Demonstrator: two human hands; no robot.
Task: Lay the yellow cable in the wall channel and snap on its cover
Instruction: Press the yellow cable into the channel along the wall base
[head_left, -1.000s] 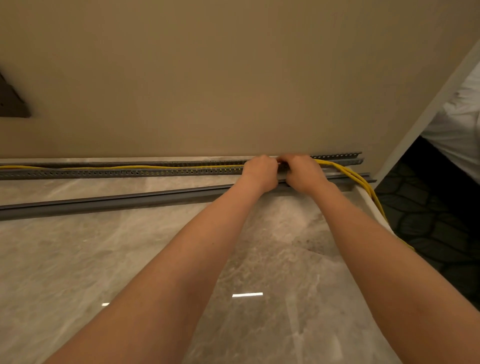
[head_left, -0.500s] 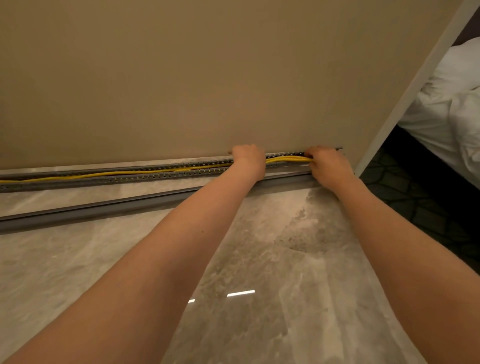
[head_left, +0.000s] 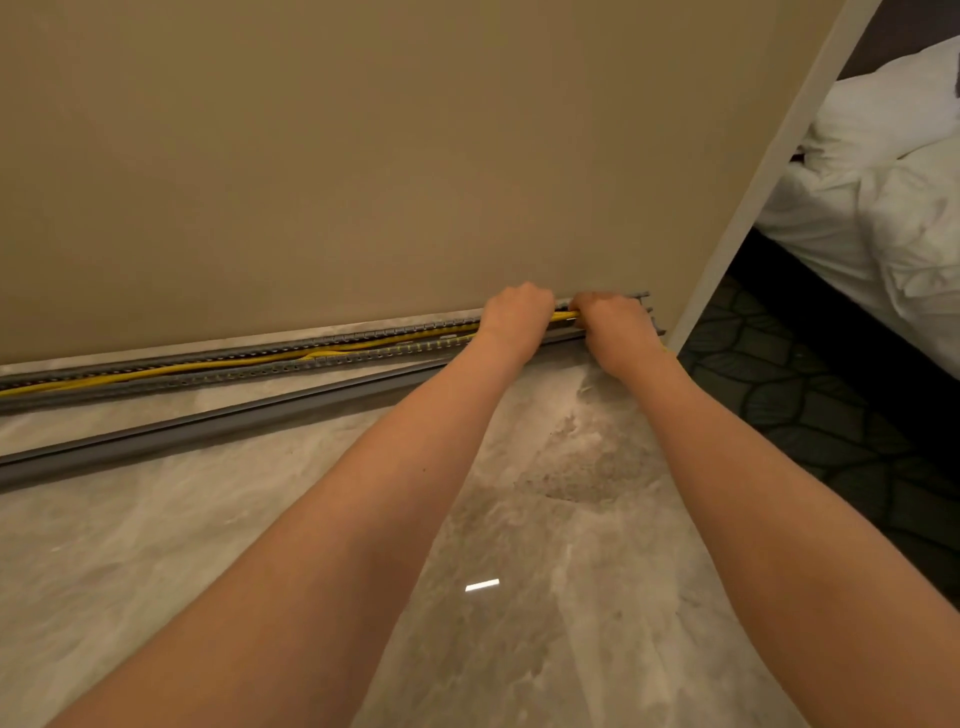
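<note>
left hand (head_left: 515, 315) and right hand (head_left: 609, 322) | both pinch thin yellow cable (head_left: 218, 367) | in slotted grey plastic wall channel (head_left: 291, 347), right end | long grey cover strip (head_left: 208, 428) on near marble floor (head_left: 519, 519)

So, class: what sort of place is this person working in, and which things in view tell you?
Probably a hotel room or bedroom: a bed with rumpled white bedding, dark patterned carpet beside it, and a polished marble-look floor.

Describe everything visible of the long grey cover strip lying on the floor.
The cover strip is a long, narrow grey length, plastic by its look, with a raised lip along one edge. It lies flat on the marble floor, parallel to the slotted wall channel and apart from it, not yet snapped on. Its right end runs behind the forearms. Neither hand touches it.
</note>
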